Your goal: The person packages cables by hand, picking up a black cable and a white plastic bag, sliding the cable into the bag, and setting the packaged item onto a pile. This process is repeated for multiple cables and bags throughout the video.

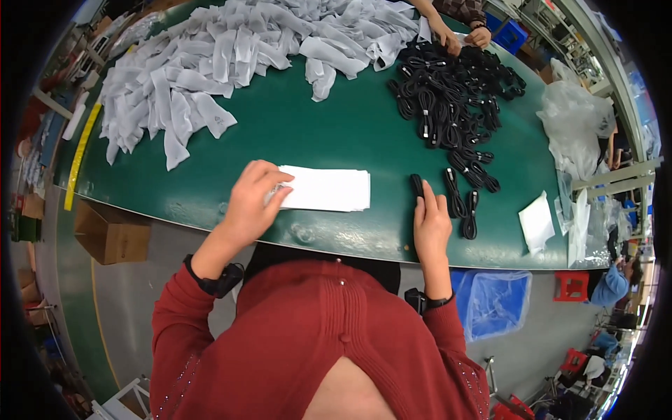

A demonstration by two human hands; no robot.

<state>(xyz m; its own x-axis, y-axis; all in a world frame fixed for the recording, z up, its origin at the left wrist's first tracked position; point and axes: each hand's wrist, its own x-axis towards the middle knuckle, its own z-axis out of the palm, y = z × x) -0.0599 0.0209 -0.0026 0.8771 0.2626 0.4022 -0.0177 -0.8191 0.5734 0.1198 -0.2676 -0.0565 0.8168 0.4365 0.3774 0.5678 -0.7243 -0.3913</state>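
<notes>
A stack of flat white sheets or sleeves (329,189) lies near the table's front edge. My left hand (253,199) is at its left end, thumb and fingers closing on the edge of the top pieces; how many it grips is hidden. Farther right, my right hand (432,224) has its fingers on a coiled black cable (416,185), pressed between thumb and fingers low over the table. Just right of that hand lie two more coiled cables, one longer (454,192) and one shorter (470,215).
A big heap of pale, translucent sleeves (231,52) covers the table's far left. Many black coiled cables (448,91) are piled at the far right, where another person's hands (448,35) reach in. Clear plastic bags (574,129) and a white packet (537,222) lie at the right edge.
</notes>
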